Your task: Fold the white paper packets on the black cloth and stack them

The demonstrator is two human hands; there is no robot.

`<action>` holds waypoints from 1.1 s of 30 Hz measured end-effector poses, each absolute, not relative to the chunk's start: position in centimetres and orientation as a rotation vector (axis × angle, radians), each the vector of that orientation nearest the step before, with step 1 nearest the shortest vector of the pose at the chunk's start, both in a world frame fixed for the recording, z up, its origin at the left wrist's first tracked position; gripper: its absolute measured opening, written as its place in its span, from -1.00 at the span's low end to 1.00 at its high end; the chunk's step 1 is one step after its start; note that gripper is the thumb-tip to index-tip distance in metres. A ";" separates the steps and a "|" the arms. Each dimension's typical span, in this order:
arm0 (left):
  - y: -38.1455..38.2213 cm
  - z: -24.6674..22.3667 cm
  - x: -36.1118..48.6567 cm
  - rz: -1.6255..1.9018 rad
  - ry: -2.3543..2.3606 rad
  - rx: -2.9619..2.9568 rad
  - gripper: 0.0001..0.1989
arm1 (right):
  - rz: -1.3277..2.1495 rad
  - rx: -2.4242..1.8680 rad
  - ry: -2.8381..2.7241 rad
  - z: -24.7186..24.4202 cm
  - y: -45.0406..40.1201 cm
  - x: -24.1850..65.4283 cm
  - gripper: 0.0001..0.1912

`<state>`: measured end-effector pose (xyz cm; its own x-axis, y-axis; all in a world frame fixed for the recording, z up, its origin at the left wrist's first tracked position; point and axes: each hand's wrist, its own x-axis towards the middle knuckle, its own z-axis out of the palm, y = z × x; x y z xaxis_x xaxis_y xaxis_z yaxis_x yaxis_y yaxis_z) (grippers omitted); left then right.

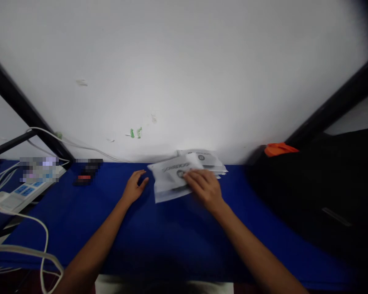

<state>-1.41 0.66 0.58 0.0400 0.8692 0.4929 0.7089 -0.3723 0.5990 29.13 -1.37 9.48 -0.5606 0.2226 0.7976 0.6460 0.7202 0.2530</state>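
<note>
My right hand (205, 188) grips the right side of a white plastic pouch (168, 179) with dark print on it. The pouch is slightly blurred and tilted, with its left edge toward my other hand. Behind it, against the wall, lies a small stack of similar white pouches (213, 159), partly covered by the held one. My left hand (136, 188) is just left of the pouch, over the blue tabletop, fingers apart and holding nothing.
A white power strip (24, 192) with cables lies at the left, beside a partly blurred dark object (87, 173). At the right stands a big black bag (319, 196) with an orange piece (280, 149) on top. The blue table (159, 237) meets a white wall (184, 81).
</note>
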 end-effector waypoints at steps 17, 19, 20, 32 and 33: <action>-4.9 5.4 2.9 0.473 1.121 2.547 -0.19 | -0.013 -0.770 -2.629 3.6 -4.5 24.0 -0.65; -4.8 5.5 2.7 0.426 1.140 2.581 -0.26 | 0.038 -0.760 -2.627 3.9 -4.2 24.8 -0.58; -4.8 5.7 2.4 0.415 1.140 2.589 -0.28 | 0.050 -0.767 -2.619 4.0 -4.0 25.3 -0.55; -5.0 6.4 1.9 0.600 1.219 2.672 -0.61 | -0.069 -0.842 -2.480 3.5 -3.3 26.6 -0.82; -5.2 6.4 2.4 0.648 1.189 2.699 -0.68 | -0.083 -0.821 -2.483 3.4 -3.4 26.4 -0.81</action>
<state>2.43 -5.15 6.37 0.5992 0.7274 0.3344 0.6752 -0.6836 0.2771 26.41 -3.38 3.45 -0.6813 0.5398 0.4945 0.5715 0.8143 -0.1016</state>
